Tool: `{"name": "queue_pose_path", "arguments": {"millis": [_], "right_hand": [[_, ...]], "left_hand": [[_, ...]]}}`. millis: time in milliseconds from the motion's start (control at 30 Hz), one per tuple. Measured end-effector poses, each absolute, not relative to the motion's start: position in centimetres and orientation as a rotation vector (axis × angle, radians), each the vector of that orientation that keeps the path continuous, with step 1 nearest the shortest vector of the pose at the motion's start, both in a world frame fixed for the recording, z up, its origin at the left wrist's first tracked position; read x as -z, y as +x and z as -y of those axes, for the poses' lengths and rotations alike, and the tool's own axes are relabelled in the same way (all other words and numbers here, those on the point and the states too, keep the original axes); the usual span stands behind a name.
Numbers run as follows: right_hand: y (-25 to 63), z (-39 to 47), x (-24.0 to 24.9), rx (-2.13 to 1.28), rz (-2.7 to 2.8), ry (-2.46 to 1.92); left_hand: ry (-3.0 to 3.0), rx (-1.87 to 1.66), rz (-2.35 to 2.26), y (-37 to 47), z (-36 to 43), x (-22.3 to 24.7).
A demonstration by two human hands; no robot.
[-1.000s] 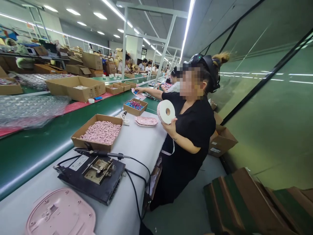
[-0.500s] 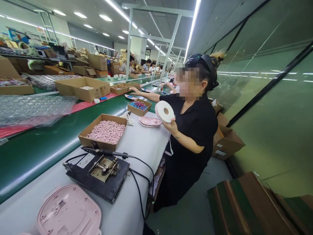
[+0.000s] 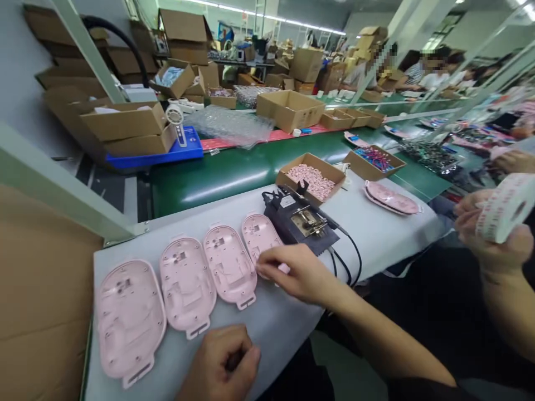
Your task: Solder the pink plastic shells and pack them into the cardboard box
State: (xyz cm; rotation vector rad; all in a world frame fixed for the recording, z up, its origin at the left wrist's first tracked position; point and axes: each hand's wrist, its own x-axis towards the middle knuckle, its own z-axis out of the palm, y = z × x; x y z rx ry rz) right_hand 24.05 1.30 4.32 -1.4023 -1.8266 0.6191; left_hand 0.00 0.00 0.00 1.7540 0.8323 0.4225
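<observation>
This is a factory assembly hall. A long green conveyor belt (image 3: 234, 175) runs beside a grey-covered worktop (image 3: 376, 234), where identical pink plastic shells (image 3: 186, 284) lie in a row next to a black bench tool (image 3: 303, 223) with cables. Open cardboard trays of small pink parts (image 3: 311, 178) and coloured wired pieces (image 3: 375, 160) sit along the belt. Stacked cartons (image 3: 184, 33) and bubble wrap (image 3: 234, 123) fill the background, and other workers (image 3: 422, 69) sit along further lines under strip lights.
</observation>
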Motion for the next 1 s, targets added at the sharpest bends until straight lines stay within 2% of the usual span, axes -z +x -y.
{"name": "queue_pose_path", "arguments": {"millis": [133,300,500,667,867,1000], "right_hand": [[22.8,-7.3,-4.9,-0.309,2.292,-1.615],[21.7,-12.7,-2.6,-0.195,2.676,-1.384],[22.0,-13.9,-0.6,-0.137,2.729,-1.212],[22.3,-13.7,-0.4,-0.148,2.759,-1.202],[21.7,-14.4,-1.1,-0.124,2.501,-1.312],[21.4,-15.9,-1.7,-0.285,2.653,-1.365]], "left_hand": [[2.198,-0.3,-0.935,0.6,-2.6,-2.9],[2.447,0.115,-1.275,0.9,-7.9,-5.6],[2.518,0.146,-1.421,-0.3,-12.8,-5.9],[2.532,0.163,-1.374,0.1,-12.4,-4.4],[2.626,0.277,-1.334,1.4,-12.1,-4.2],[2.668,0.386,-1.318,2.1,-12.4,-3.9]]}}
